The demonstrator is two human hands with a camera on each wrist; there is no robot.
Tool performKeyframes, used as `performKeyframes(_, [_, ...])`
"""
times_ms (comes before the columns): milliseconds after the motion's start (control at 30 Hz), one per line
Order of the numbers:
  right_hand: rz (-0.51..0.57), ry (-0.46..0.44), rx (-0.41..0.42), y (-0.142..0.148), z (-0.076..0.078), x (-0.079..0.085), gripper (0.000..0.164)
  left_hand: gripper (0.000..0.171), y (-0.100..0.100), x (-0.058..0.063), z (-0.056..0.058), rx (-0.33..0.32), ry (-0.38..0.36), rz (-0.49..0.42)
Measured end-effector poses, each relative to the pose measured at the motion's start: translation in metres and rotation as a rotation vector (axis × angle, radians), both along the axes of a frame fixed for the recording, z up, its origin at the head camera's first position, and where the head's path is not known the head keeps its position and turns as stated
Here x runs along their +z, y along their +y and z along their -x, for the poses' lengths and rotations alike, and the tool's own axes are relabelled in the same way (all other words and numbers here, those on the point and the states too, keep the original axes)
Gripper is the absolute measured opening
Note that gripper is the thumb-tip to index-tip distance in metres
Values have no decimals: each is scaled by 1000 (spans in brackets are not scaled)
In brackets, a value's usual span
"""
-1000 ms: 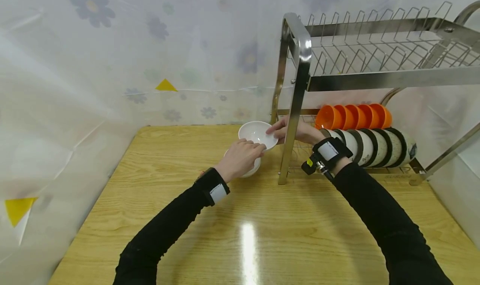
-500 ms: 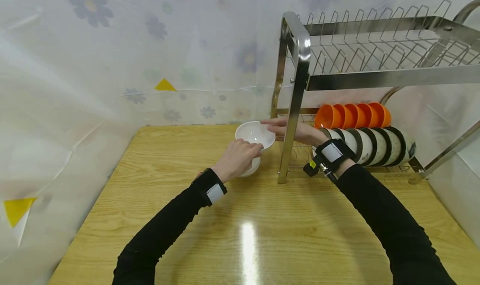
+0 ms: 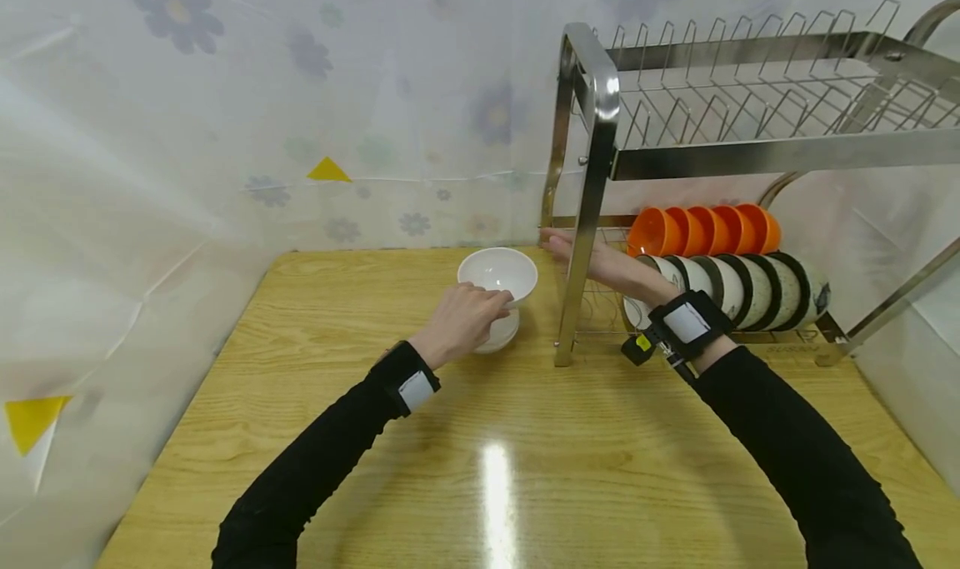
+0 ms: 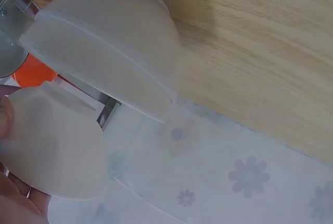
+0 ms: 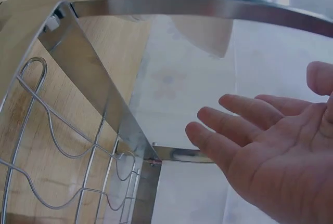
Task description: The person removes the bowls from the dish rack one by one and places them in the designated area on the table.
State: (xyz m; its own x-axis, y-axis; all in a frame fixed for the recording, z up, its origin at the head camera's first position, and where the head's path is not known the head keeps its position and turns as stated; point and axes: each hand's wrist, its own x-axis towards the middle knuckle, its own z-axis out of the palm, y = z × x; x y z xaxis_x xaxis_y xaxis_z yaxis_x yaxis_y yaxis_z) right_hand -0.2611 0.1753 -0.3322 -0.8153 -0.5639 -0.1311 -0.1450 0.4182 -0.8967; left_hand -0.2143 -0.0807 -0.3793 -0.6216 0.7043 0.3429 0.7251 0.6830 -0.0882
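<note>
My left hand [image 3: 460,321] pinches a white bowl [image 3: 497,269] by its near rim. Fingers and thumb also show on this bowl [image 4: 52,146] at the left edge of the left wrist view. Below it, partly hidden by the hand, white bowls [image 3: 501,331] stand on the table; nested bowls [image 4: 109,42] appear in the left wrist view. Just right of the held bowl, my right hand [image 3: 596,265] is inside the rack behind its front post, apart from the bowl. In the right wrist view this hand [image 5: 260,151] has its fingers extended, palm showing, holding nothing.
A two-tier metal dish rack [image 3: 592,177] stands at the right. Its lower tier holds several orange bowls [image 3: 656,234] and several dark-rimmed patterned bowls [image 3: 727,294]. A wooden table [image 3: 360,469] lies beneath, with a flowered plastic sheet [image 3: 420,119] behind.
My right hand has let go of the white bowl and drawn away to the right, its fingers straightening. My left hand has moved the bowl slightly left, over the other white bowls.
</note>
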Motion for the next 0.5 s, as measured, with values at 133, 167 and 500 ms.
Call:
performKeyframes(133, [-88, 50, -22, 5, -12, 6, 72, 10, -7, 0, 0, 9, -26, -6])
performKeyframes(167, [-101, 52, -28, 6, -16, 8, 71, 11, -8, -1, -1, 8, -29, -8])
performKeyframes(500, [-199, 224, -51, 19, -38, 22, 58, 10, -25, -8, -7, 5, -63, -39])
